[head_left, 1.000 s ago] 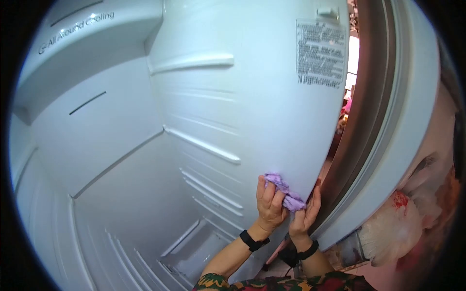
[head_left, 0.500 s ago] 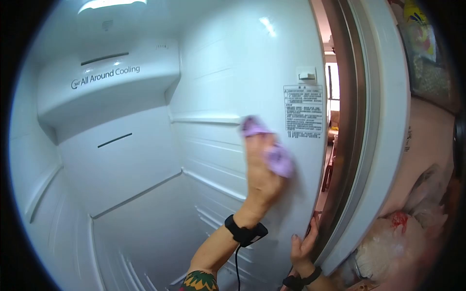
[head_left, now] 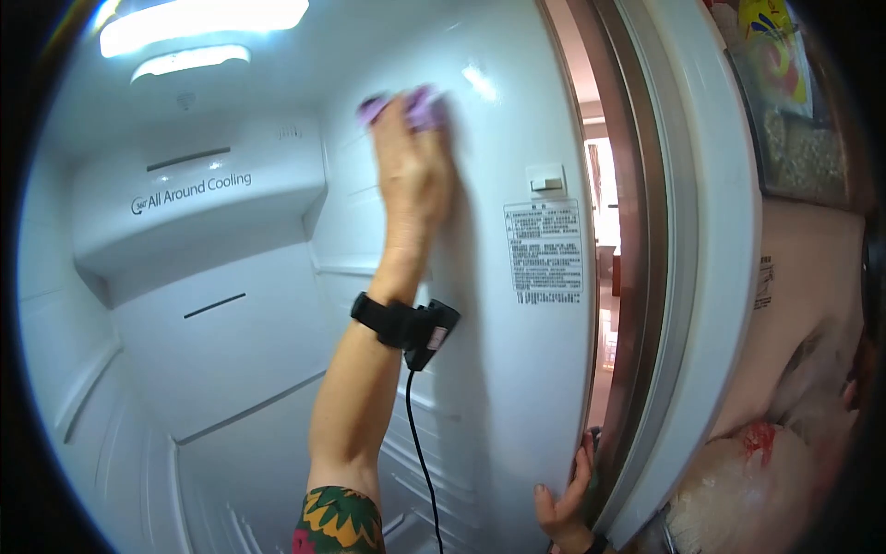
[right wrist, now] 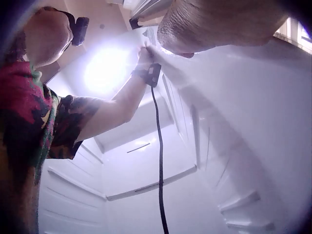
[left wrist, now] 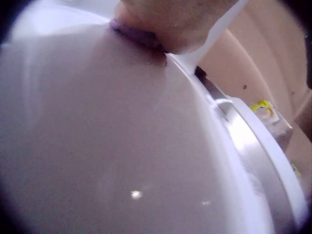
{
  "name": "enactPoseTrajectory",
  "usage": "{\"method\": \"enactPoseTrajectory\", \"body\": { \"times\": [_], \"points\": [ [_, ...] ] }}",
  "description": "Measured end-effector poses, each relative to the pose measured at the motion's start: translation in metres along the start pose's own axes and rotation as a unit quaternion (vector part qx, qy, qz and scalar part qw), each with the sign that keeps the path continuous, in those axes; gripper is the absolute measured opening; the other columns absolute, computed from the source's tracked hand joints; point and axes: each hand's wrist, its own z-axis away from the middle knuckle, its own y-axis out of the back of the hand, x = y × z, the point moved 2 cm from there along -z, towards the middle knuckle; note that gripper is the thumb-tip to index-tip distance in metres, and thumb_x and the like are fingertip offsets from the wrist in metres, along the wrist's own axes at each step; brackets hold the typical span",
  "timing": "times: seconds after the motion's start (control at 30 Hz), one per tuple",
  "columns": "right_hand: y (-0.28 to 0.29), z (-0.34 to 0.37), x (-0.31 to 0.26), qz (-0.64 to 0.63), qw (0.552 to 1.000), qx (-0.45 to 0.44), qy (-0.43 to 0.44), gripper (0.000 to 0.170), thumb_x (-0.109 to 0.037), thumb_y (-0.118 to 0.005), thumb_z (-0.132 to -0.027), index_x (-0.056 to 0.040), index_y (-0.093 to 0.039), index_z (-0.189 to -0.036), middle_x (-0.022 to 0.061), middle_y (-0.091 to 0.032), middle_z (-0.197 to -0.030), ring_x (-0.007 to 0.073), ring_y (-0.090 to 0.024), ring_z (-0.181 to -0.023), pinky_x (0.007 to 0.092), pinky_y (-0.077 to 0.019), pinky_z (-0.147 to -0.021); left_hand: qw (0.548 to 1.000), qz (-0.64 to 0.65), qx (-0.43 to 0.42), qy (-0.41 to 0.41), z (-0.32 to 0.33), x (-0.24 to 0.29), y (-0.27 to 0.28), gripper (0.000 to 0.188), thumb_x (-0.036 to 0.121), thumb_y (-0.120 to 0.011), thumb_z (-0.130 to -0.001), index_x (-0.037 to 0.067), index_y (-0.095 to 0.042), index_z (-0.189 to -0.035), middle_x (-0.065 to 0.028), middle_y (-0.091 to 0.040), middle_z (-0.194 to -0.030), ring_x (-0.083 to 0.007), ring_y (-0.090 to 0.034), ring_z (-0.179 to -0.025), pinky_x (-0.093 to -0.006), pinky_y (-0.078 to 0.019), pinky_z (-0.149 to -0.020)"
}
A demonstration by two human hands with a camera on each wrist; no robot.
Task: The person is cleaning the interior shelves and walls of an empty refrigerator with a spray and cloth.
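Note:
High on the right inner wall [head_left: 517, 388] of a white refrigerator, my left hand [head_left: 411, 175] holds a bunched purple cloth [head_left: 426, 109] against the surface. Cloth sticks out on both sides of the fingers, and motion blurs it slightly. In the left wrist view, a thin strip of the cloth [left wrist: 136, 36] shows between the hand and the glossy wall. Lower down, my right hand [head_left: 565, 506] rests at the front edge of the same wall, fingers pointing up along the edge and thumb apart.
A switch [head_left: 545, 182] and a printed label [head_left: 544, 247] are on the wall below the cloth. A lit lamp [head_left: 203, 26] shines at the top. From the left wrist hangs a black cable [head_left: 423, 452]. The open door [head_left: 683, 305] stands right, with bagged food [head_left: 738, 489] in it.
My left hand has carried the cloth from low by the wall's front edge up to near the top. My right hand, beside it at first, has stayed at the edge. The head view has tilted up.

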Motion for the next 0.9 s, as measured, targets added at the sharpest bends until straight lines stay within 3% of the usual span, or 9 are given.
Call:
{"method": "enactPoseTrajectory", "body": {
  "times": [0.07,0.2,0.27,0.47,0.5,0.53,0.6,0.67,0.9],
  "points": [
    [0.001,0.003,0.003,-0.04,0.999,-0.006,0.015,0.071,-0.011,-0.048,-0.073,0.0033,-0.013,-0.132,0.0257,-0.012,-0.14,0.0351,-0.01,-0.133,0.0444,-0.0137,-0.107,0.964,-0.132,-0.041,-0.227,0.002,0.038,-0.017,0.034,0.014,-0.045,-0.088,0.004,-0.049,-0.12,-0.0181,-0.041,-0.131,-0.0351,-0.034,-0.125,-0.0391,-0.0304,-0.102],
    [0.0,0.005,-0.003,-0.058,0.998,0.022,0.0,0.071,-0.011,-0.048,-0.072,0.0026,-0.013,-0.133,0.0257,-0.012,-0.139,0.0356,-0.012,-0.133,0.0449,-0.015,-0.107,0.936,-0.145,-0.129,-0.294,-0.003,0.053,-0.022,0.035,0.01,-0.05,-0.085,0.006,-0.05,-0.12,-0.0149,-0.043,-0.13,-0.0353,-0.03,-0.127,-0.0427,-0.0298,-0.103],
    [0.005,0.0,-0.015,-0.016,0.999,0.04,0.023,0.069,-0.015,-0.054,-0.076,0.0101,-0.02,-0.131,0.0271,-0.026,-0.134,0.0383,-0.025,-0.126,0.0432,-0.0202,-0.104,0.908,-0.102,-0.148,-0.378,-0.024,0.05,-0.026,0.035,0.006,-0.051,-0.083,0.008,-0.051,-0.119,-0.0151,-0.046,-0.127,-0.035,-0.033,-0.126,-0.0423,-0.0312,-0.102],
    [0.0,0.004,-0.01,-0.007,0.999,0.049,0.013,0.067,-0.015,-0.053,-0.076,0.0103,-0.023,-0.13,0.0275,-0.027,-0.133,0.0394,-0.026,-0.125,0.0434,-0.0211,-0.103,0.939,-0.092,-0.045,-0.329,-0.054,0.037,-0.029,0.031,0.001,-0.05,-0.08,0.003,-0.054,-0.111,-0.0172,-0.051,-0.119,-0.037,-0.042,-0.117,-0.0399,-0.0343,-0.099],
    [0.002,0.001,-0.01,-0.007,0.999,0.05,0.014,0.067,-0.015,-0.053,-0.076,0.0103,-0.023,-0.13,0.0275,-0.027,-0.133,0.0394,-0.026,-0.125,0.0434,-0.0211,-0.103,0.945,-0.022,-0.132,-0.299,-0.038,0.045,-0.031,0.031,-0.001,-0.051,-0.078,0.003,-0.055,-0.109,-0.016,-0.053,-0.117,-0.0366,-0.043,-0.117,-0.0406,-0.0352,-0.099],
    [0.002,-0.004,-0.013,-0.018,0.998,0.061,0.018,0.062,-0.014,-0.053,-0.076,0.01,-0.027,-0.127,0.0273,-0.029,-0.132,0.04,-0.028,-0.124,0.0445,-0.0216,-0.103,0.918,-0.084,-0.144,-0.36,0.009,0.062,-0.026,0.03,-0.001,-0.053,-0.077,0.004,-0.056,-0.106,-0.0156,-0.053,-0.116,-0.036,-0.043,-0.117,-0.0424,-0.0361,-0.097],
    [0.005,0.0,-0.012,-0.028,0.997,0.067,0.018,0.057,-0.013,-0.053,-0.077,0.0097,-0.032,-0.125,0.0271,-0.032,-0.13,0.0407,-0.03,-0.123,0.0456,-0.0221,-0.103,0.933,-0.054,-0.175,-0.309,0.019,0.068,-0.018,0.031,-0.002,-0.055,-0.075,0.003,-0.056,-0.105,-0.0161,-0.053,-0.116,-0.0365,-0.044,-0.117,-0.045,-0.0361,-0.098],
    [-0.001,0.009,0.002,-0.03,0.999,0.02,-0.005,0.07,-0.01,-0.048,-0.072,0.0023,-0.014,-0.133,0.0258,-0.014,-0.139,0.0364,-0.014,-0.132,0.0455,-0.016,-0.106,0.932,-0.014,-0.155,-0.326,0.014,0.051,-0.014,0.031,-0.002,-0.058,-0.073,0.004,-0.056,-0.104,-0.0164,-0.055,-0.114,-0.0368,-0.045,-0.116,-0.0451,-0.0354,-0.1],
    [0.004,0.004,0.003,0.023,0.999,0.01,0.028,0.066,-0.008,-0.05,-0.074,0.0028,-0.02,-0.132,0.0273,-0.021,-0.137,0.0389,-0.017,-0.131,0.0462,-0.0169,-0.106,0.968,-0.045,-0.084,-0.232,-0.053,0.061,-0.043,0.03,0.006,-0.061,-0.076,0.004,-0.055,-0.105,-0.0141,-0.057,-0.109,-0.034,-0.045,-0.116,-0.041,-0.0359,-0.099]
  ]
}}
